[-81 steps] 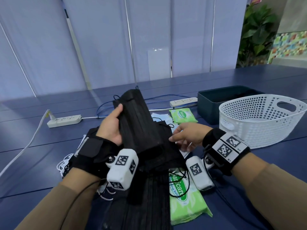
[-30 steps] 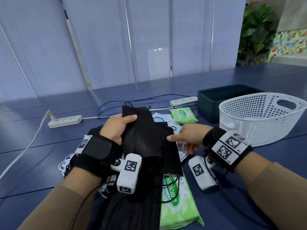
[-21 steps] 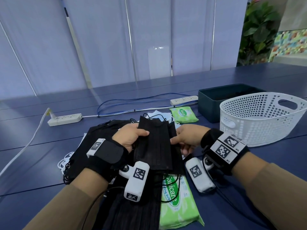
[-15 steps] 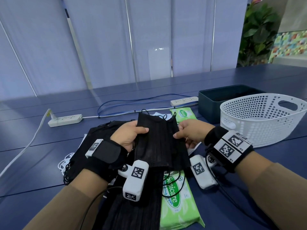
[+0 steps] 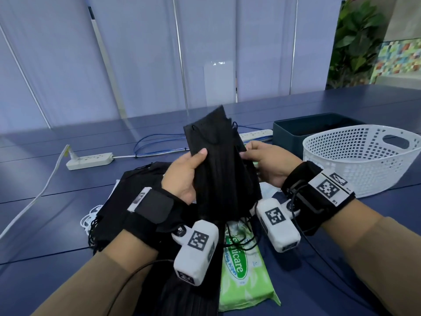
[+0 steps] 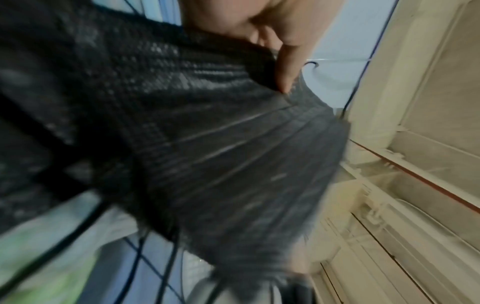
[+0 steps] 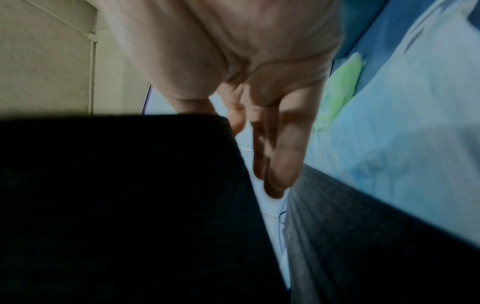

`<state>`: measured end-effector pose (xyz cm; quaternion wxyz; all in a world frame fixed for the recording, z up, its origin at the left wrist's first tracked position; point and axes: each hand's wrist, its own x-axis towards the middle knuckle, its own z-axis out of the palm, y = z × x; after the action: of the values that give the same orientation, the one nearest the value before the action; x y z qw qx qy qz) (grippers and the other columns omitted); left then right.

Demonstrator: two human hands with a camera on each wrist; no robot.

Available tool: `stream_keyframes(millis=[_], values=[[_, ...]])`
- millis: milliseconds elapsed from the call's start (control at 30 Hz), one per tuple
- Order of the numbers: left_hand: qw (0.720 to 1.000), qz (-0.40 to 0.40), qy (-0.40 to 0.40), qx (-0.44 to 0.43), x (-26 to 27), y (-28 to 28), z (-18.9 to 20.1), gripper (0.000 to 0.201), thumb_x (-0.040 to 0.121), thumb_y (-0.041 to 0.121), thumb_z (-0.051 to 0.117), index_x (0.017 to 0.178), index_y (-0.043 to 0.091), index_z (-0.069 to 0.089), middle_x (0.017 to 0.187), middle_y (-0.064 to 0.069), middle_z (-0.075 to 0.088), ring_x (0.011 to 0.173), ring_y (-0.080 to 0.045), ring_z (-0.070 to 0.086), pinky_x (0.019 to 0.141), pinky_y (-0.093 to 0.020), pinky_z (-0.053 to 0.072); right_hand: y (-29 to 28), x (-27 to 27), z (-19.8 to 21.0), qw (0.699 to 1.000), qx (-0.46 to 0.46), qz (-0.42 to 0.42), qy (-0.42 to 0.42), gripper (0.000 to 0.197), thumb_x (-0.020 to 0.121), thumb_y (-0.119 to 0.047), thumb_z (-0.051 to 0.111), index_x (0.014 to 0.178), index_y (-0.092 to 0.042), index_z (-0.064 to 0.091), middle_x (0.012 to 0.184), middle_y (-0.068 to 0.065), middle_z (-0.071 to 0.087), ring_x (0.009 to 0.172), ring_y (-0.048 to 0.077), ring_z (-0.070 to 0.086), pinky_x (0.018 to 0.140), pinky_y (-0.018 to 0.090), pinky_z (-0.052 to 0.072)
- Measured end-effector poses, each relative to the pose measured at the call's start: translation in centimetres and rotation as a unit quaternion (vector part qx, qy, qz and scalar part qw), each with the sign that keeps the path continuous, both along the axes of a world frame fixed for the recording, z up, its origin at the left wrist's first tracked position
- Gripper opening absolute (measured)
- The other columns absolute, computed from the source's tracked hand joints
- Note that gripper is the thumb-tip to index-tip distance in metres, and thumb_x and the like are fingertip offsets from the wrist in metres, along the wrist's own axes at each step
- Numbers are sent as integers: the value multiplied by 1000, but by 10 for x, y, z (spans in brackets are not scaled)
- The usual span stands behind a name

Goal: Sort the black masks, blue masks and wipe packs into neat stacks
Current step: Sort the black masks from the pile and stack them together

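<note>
Held a bundle of black masks upright above the table: left hand thumb clamped over its left edge, right hand pinching the right edge. Below, a green wipe pack; bare tabletop left, white basket right.

White basket beside teal box

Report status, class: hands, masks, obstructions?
Left hand and right hand grip black masks, raised. Ear loops dangle over wipe pack. Nothing blocking.
</note>
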<state>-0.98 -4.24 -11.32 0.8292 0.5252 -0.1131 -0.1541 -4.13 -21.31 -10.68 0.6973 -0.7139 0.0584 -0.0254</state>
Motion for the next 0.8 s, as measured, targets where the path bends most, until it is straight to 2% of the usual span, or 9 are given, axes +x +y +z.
stream_keyframes(millis=[100, 233, 300, 433, 500, 567, 667, 733, 800], values=[[999, 4, 42, -4, 1, 1, -4, 25, 99, 19, 44, 93, 5, 63, 77, -7, 74, 68, -17, 71, 57, -27, 58, 3, -3, 7, 999, -29, -13, -40, 35, 90, -6, 55, 63, -20, 38, 59, -3, 47, 49, 7, 42, 41, 16, 34], [998, -14, 47, -39, 0, 6, 3, 31, 98, 22, 45, 112, 1, 61, 99, -12, 72, 87, -20, 71, 73, -33, 59, 5, -7, 13, 993, 102, 46, -49, 30, 94, -9, 50, 68, -19, 39, 73, 2, 53, 59, 14, 48, 51, 23, 39], [997, -25, 60, -47, -2, 8, 6, 35, 97, 24, 46, 120, 1, 59, 109, -14, 69, 95, -22, 69, 80, -35, 58, 9, -9, 15, 984, 155, 61, -58, 24, 96, -9, 46, 74, -17, 41, 75, 3, 55, 62, 14, 52, 49, 22, 46], [998, -29, 35, -36, -2, 8, 9, 29, 98, 21, 44, 111, 3, 62, 100, -10, 72, 89, -19, 71, 79, -34, 57, 15, -11, 16, 979, 183, 44, -80, 23, 96, -10, 47, 74, -16, 43, 73, 2, 59, 58, 10, 57, 48, 21, 50], [1000, -4, 3, -19, 0, 11, 16, 26, 98, 18, 43, 96, 5, 66, 87, -7, 74, 80, -17, 71, 72, -30, 59, 13, -12, 17, 989, 127, 51, -64, 23, 96, -16, 50, 74, -17, 44, 76, 2, 59, 61, 13, 56, 52, 25, 51], [999, 40, -2, -30, 7, 23, 27, 29, 97, 18, 46, 84, 7, 70, 82, -6, 74, 77, -17, 71, 69, -32, 59, 7, -12, 15, 998, 6, 57, -23, 18, 94, -23, 53, 78, -16, 49, 82, 5, 59, 66, 18, 55, 57, 30, 51], [996, 73, 26, -52, 21, 51, 44, 25, 93, 22, 53, 106, 5, 66, 100, -10, 72, 92, -22, 69, 73, -39, 58, -3, -11, 7, 979, -191, 57, 47, 17, 92, -28, 58, 83, -14, 55, 89, 9, 60, 69, 20, 55, 58, 31, 51], [995, 74, 46, -42, 27, 65, 50, 26, 92, 26, 54, 109, 8, 63, 97, -8, 72, 85, -20, 71, 66, -37, 59, -5, -10, 3, 966, -235, 65, 86, 16, 91, -27, 59, 88, -12, 56, 90, 11, 61, 66, 21, 56, 53, 27, 50], [996, 75, 47, -10, 29, 71, 53, 27, 91, 28, 55, 109, 8, 62, 94, -5, 71, 83, -18, 70, 64, -36, 60, -4, -8, -2, 963, -217, 91, 129, 19, 92, -24, 58, 98, -7, 55, 87, 14, 61, 61, 21, 56, 47, 22, 46]])
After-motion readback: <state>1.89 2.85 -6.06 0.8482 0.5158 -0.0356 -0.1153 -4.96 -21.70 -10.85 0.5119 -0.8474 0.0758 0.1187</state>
